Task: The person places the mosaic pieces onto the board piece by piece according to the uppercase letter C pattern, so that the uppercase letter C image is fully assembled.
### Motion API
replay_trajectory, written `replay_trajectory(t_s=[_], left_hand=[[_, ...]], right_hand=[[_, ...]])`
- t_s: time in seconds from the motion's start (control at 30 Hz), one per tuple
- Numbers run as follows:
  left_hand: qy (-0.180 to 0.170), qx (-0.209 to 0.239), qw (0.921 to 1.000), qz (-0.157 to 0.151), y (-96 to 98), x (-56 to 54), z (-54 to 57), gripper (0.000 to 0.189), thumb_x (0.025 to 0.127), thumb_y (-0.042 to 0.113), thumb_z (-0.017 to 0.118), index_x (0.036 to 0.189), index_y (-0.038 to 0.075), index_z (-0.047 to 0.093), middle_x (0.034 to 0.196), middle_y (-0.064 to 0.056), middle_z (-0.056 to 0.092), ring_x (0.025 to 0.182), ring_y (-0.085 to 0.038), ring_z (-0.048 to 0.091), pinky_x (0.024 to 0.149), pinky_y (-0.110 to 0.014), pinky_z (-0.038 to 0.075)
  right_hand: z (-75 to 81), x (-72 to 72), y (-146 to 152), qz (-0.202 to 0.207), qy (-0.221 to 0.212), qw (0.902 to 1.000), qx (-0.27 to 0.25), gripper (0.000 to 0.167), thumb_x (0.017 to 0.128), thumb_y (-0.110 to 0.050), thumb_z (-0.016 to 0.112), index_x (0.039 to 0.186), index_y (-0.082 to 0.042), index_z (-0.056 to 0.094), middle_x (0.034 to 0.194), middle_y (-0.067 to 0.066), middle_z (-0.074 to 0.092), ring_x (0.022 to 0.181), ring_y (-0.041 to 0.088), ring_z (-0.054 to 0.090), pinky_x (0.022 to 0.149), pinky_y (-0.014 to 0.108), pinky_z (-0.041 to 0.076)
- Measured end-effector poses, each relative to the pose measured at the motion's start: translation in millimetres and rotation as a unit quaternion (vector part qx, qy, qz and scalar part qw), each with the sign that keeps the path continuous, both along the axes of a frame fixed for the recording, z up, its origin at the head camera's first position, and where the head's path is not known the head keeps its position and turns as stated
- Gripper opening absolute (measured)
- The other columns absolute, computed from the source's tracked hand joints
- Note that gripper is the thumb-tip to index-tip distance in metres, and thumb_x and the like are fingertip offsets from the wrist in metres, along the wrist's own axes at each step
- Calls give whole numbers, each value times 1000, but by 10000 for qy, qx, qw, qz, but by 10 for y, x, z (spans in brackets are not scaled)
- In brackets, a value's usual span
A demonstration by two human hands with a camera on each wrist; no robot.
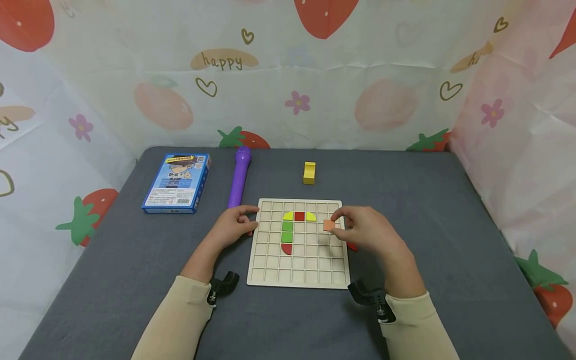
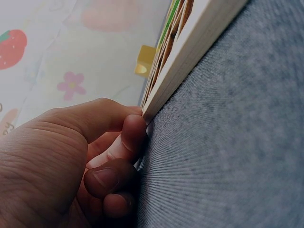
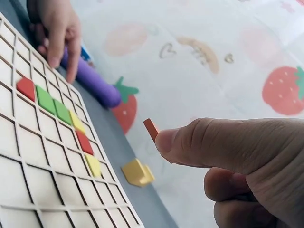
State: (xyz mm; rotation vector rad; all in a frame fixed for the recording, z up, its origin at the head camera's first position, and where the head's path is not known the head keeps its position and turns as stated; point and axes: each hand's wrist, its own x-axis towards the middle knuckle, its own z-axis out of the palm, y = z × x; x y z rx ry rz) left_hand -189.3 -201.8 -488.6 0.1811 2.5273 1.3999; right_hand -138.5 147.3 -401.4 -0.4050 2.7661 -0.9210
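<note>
A pale wooden grid board (image 1: 270,262) lies on the table. My right hand (image 1: 375,232) pinches a small orange square tile (image 1: 329,225) between thumb and forefinger over the board's right side. In the right wrist view, the orange tile (image 3: 151,128) is seen on edge at the thumb tip. My left hand (image 1: 228,227) rests its thumb and forefinger, spread apart, against the board's left edge; its other fingers curl beneath. In the cells sit a red square (image 1: 299,216) between two yellow rounded pieces (image 1: 288,216), two green squares (image 1: 287,226) and a red rounded piece (image 1: 286,248).
A red piece (image 1: 352,246) shows beside the board's right edge, partly hidden by my hand. Beyond the board stand a yellow block (image 1: 309,173), a purple microphone-shaped stick (image 1: 239,175) and a blue box (image 1: 177,182). Printed cloth (image 1: 324,75) hangs along the table's back edge.
</note>
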Motion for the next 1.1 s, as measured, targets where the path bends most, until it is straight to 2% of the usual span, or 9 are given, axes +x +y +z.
replay_trajectory(t_s=[0.2, 0.43, 0.83, 1.0, 1.1], left_hand=[[-9, 27, 10000, 15, -3, -3, -4, 44, 95, 16, 71, 137, 5, 62, 65, -4, 63, 59, -18, 51, 65, -34, 36], [54, 22, 10000, -51, 1, -10, -20, 44, 96, 14, 71, 138, 5, 62, 66, -3, 63, 61, -18, 53, 70, -35, 40], [112, -19, 9999, -63, -9, -10, -30, 44, 96, 15, 71, 138, 5, 62, 65, -3, 63, 60, -19, 52, 71, -36, 40], [105, 3, 9999, -57, -9, -11, -29, 44, 96, 16, 71, 138, 6, 62, 65, -4, 63, 59, -19, 52, 70, -36, 39], [110, 1, 9999, -58, -8, -11, -28, 44, 95, 16, 71, 138, 6, 62, 65, -4, 63, 59, -18, 51, 69, -35, 39]], right_hand=[[-26, 12, -170, 177, -4, 9997, 181, 26, 92, -36, 78, 110, -17, 75, 71, 1, 47, 59, 16, 41, 56, 33, 36], [-95, 32, -309, 516, 140, 9978, 380, 21, 90, -31, 79, 107, -18, 75, 75, -3, 54, 64, 14, 46, 60, 32, 38], [-267, 36, -495, 772, -62, 9958, 497, 13, 90, -31, 79, 99, -23, 74, 62, -5, 46, 57, 12, 41, 57, 31, 34], [-349, 23, -535, 928, 77, 9943, 520, 17, 89, -31, 80, 100, -20, 74, 55, -8, 44, 53, 9, 39, 54, 30, 32], [-398, 9, -555, 998, 119, 9935, 537, 18, 89, -30, 81, 100, -18, 75, 55, -8, 49, 54, 9, 41, 56, 30, 36]])
